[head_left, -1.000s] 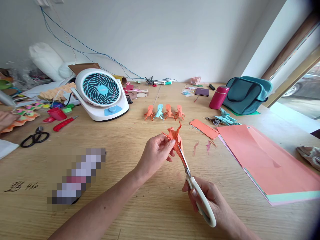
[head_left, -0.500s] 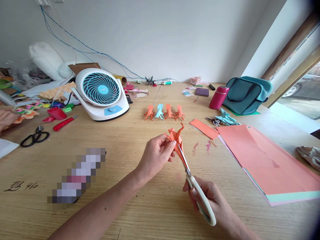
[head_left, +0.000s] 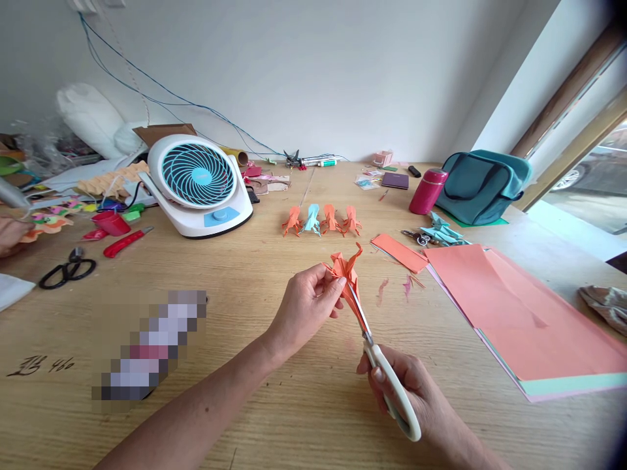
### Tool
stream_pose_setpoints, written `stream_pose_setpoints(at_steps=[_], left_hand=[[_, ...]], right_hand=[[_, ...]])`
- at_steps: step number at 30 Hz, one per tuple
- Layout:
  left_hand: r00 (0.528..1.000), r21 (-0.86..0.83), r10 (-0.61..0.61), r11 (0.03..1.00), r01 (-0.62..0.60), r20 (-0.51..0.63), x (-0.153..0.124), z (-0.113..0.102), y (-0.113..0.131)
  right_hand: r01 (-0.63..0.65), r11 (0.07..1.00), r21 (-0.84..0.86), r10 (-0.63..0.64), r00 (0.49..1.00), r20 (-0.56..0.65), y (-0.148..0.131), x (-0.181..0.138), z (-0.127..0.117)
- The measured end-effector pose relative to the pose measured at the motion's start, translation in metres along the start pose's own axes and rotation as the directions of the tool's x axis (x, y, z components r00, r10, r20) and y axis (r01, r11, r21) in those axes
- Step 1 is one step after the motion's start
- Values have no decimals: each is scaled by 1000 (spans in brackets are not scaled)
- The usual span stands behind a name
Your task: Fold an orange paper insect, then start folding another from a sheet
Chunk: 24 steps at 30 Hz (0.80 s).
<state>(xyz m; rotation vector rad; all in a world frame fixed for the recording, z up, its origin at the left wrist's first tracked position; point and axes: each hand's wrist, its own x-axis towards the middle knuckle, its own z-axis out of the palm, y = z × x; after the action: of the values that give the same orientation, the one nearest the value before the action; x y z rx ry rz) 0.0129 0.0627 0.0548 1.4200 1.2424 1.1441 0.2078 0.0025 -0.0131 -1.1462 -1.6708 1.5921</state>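
Observation:
An orange folded paper figure [head_left: 351, 269] with thin curled limbs is pinched between the thumb and fingers of my left hand [head_left: 313, 295], just above the table. My right hand [head_left: 406, 382] is closed around the white handles of a pair of scissors [head_left: 394, 388]. The scissor blades point up and away from me and lie against the lower part of the paper figure. Whether they are cutting into it I cannot tell. Behind my hands, several finished-looking paper figures, orange and one light blue [head_left: 312, 220], stand in a row.
Orange paper strips [head_left: 399, 252] and large coloured sheets [head_left: 529, 313] lie to the right, near blue folded paper [head_left: 441, 232], a pink bottle [head_left: 428, 191] and a teal bag [head_left: 484, 186]. Leftward are a fan [head_left: 198, 186], black scissors [head_left: 68, 269], a red cutter [head_left: 127, 241] and another person's hand [head_left: 14, 235].
My hands, the paper figure and the scissors hold almost the same place. At the far left, the other person's hand and the white sheet have shifted slightly.

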Motion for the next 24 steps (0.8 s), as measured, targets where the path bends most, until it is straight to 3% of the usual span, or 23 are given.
stream_pose_setpoints(at_steps=[14, 21, 24], left_hand=[[999, -101, 20, 995, -24, -38, 6, -4, -4], [990, -330, -100, 942, 63, -99, 22, -16, -12], [984, -351, -154, 929, 114, -90, 25, -19, -15]], right_hand=[[30, 998, -46, -30, 1000, -4, 0, -2, 0], [72, 957, -280, -88, 995, -42, -9, -5, -7], [72, 847, -526, -161, 979, -126, -3, -3, -30]])
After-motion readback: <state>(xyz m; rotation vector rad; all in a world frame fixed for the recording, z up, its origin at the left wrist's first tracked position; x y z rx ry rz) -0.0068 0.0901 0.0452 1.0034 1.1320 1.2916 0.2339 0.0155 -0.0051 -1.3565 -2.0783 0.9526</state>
